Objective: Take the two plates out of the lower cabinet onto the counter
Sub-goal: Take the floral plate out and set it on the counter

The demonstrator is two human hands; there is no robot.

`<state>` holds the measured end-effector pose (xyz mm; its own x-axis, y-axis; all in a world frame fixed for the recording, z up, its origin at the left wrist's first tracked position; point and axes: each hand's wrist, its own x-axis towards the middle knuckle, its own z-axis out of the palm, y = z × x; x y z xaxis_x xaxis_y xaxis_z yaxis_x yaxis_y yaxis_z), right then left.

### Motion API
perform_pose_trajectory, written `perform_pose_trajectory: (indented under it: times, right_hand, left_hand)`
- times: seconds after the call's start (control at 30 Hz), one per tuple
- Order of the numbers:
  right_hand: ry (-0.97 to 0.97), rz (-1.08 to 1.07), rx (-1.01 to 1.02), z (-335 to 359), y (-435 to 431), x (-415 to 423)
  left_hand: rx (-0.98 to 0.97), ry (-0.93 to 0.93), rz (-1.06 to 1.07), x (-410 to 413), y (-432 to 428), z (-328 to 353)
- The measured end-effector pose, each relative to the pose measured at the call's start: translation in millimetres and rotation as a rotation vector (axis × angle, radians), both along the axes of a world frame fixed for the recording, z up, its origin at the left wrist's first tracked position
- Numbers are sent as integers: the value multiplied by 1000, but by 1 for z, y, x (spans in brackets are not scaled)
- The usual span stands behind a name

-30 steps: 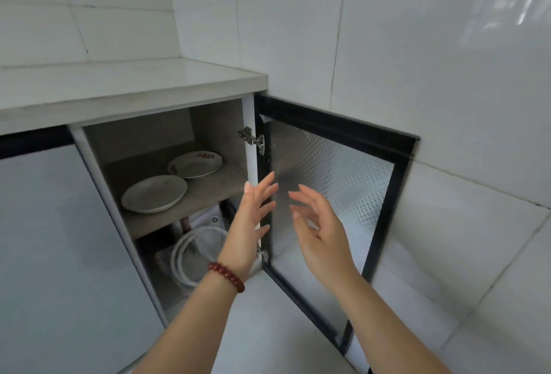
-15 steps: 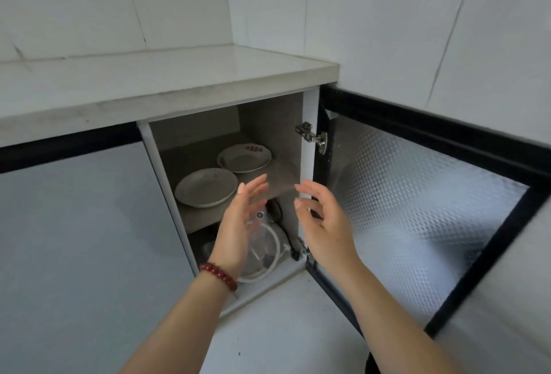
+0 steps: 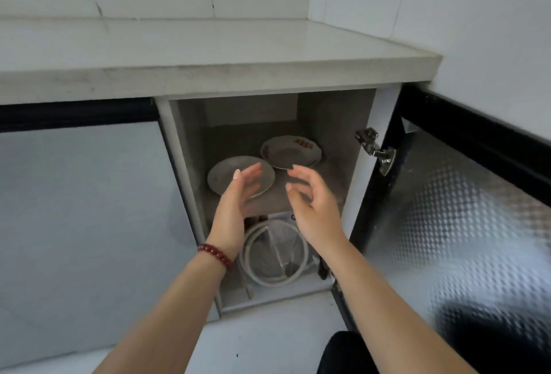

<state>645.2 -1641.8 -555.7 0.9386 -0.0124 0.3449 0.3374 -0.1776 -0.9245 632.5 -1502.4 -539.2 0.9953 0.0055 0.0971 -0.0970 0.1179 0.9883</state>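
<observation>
Two white plates lie on the grey shelf (image 3: 301, 197) inside the open lower cabinet. The near plain plate (image 3: 222, 175) sits at the shelf's left front. The far plate (image 3: 292, 151), with red marks on its rim, sits behind and to the right. My left hand (image 3: 238, 197), a red bead bracelet on its wrist, hovers open just in front of the near plate and covers its right part. My right hand (image 3: 310, 197) hovers open at the shelf's front, below the far plate. Neither hand touches a plate. The white counter (image 3: 208, 54) runs above the cabinet.
The cabinet door (image 3: 447, 224), black-framed with a patterned panel, stands swung open to the right on a metal hinge (image 3: 375, 150). A coiled white hose (image 3: 277, 254) fills the compartment under the shelf. A shut door panel (image 3: 83, 224) lies to the left. White tiled walls rise behind and right.
Both hands have moved forward and up towards the shelf, and the view has shifted so the cabinet opening sits centred; the left hand now overlaps the near plate.
</observation>
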Motion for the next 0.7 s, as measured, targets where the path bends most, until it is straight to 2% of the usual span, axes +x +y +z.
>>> perform_pose_trajectory:
  times: [0.07, 0.23, 0.5, 0.7]
  right_hand:
    - [-1, 68, -18, 3, 0, 22]
    - [30, 160, -34, 7, 4, 60]
    - [103, 157, -37, -30, 14, 106]
    - [95, 120, 12, -66, 18, 131]
  left_hand:
    - [26, -20, 77, 12, -3, 2]
    - [-54, 20, 218, 35, -6, 9]
    - [-59, 6, 267, 79, 5, -29]
    - [-74, 74, 270, 101, 15, -65]
